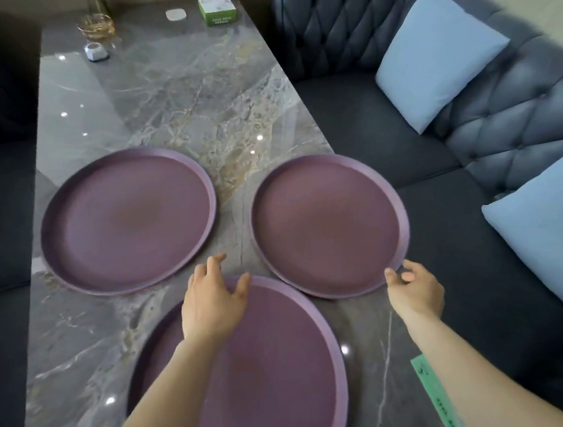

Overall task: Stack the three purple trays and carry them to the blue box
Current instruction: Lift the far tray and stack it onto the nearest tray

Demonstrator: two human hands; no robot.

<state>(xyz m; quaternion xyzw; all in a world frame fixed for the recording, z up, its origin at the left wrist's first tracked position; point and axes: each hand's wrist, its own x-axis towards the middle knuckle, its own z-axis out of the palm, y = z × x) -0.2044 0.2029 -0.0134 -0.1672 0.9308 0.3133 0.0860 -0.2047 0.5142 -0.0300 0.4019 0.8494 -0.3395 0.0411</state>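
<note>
Nearby, right hand (pixel 416 291) grip pinching right tray (pixel 329 226) rim, left hand (pixel 209 303) grip wide, green box (pixel 218 10) lettering unreadable

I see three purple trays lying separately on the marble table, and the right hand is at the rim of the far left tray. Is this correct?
Not quite. In the head view the right hand is at the near rim of the right tray, not the far left tray. The three trays do lie separately on the marble table.
</note>
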